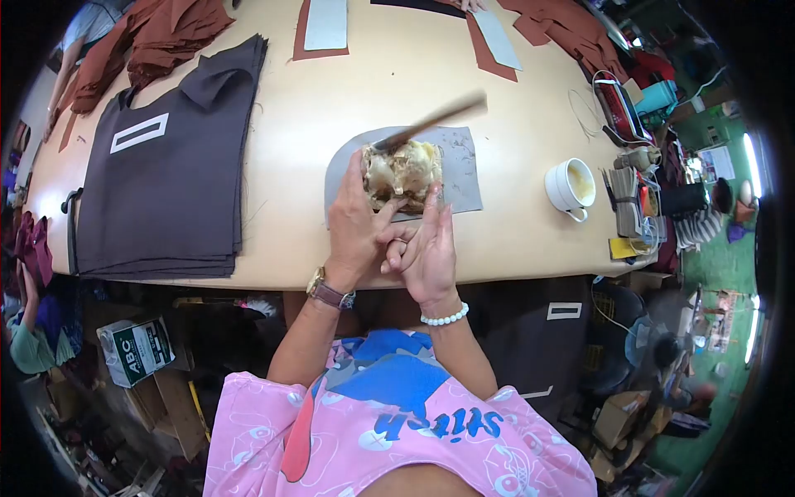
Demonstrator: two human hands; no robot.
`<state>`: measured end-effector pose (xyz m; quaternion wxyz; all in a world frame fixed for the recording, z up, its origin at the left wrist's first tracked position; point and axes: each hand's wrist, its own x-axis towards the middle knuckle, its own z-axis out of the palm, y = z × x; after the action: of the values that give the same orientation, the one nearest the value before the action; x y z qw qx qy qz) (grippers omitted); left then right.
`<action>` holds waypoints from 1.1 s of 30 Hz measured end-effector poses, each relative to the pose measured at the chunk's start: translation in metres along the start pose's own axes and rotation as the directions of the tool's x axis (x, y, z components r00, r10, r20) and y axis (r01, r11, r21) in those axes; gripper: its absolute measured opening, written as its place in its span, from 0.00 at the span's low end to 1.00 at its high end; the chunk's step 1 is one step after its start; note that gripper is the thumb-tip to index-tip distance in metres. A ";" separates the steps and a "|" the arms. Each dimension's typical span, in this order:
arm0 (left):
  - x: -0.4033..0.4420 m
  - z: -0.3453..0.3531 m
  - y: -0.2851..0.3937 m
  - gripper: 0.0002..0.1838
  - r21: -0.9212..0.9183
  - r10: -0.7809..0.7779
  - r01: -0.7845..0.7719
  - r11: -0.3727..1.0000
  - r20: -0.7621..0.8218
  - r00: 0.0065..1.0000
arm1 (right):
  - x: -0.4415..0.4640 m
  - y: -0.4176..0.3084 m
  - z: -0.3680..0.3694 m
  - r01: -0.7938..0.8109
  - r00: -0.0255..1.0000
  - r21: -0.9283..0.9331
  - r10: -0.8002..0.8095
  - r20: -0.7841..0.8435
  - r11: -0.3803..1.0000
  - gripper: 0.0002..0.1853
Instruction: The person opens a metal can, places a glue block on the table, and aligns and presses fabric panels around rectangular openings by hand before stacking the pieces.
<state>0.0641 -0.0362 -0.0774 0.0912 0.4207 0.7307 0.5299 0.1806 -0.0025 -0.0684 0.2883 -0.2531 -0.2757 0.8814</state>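
A brush with a long wooden handle (439,116) leans out of a small tub crusted with pale, thick paste (406,170). The tub rests on a grey cloth piece (460,166) on the table. My left hand (358,224), wearing a watch, lies along the tub's left and near side with its fingers apart. My right hand (429,253), with a white bead bracelet, has fingers stretched up to the tub's near right corner. Both hands touch each other just in front of the tub; some fingers there are partly hidden. Neither hand touches the brush.
Dark cut fabric panels (166,182) are stacked at left. A white mug (570,189) stands at right, near a bundle of items (627,195). Rust-coloured cloth (170,37) lies at the far left. Another person's hand (474,5) shows at the far edge.
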 end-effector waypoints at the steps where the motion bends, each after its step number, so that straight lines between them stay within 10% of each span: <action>1: 0.000 -0.002 0.003 0.42 0.005 0.002 -0.002 1.000 0.010 1.000 | -0.001 0.000 -0.001 -0.001 1.000 0.003 0.001 0.010 1.000 0.33; 20: 0.001 -0.003 0.000 0.38 0.008 0.038 -0.038 0.999 0.004 0.999 | -0.014 -0.031 -0.024 -0.055 0.993 0.185 0.073 -0.091 0.981 0.34; 24: 0.001 -0.002 -0.002 0.38 0.009 0.063 -0.063 0.998 0.004 0.998 | -0.015 -0.046 -0.019 -0.330 0.920 0.205 0.265 0.288 0.922 0.36; 28: 0.000 -0.004 -0.004 0.39 0.002 0.066 -0.066 0.998 0.013 0.998 | 0.027 -0.058 -0.043 -0.579 0.806 0.457 0.391 0.445 0.675 0.37; 33: 0.001 -0.005 -0.003 0.40 -0.001 0.065 -0.065 0.998 0.043 0.997 | 0.036 -0.075 -0.055 -0.612 0.754 0.272 0.445 0.483 0.742 0.37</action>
<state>0.0591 -0.0392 -0.0777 0.0897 0.4558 0.7145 0.5231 0.2163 0.0909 -0.0711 0.0066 -0.0759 -0.0485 0.9959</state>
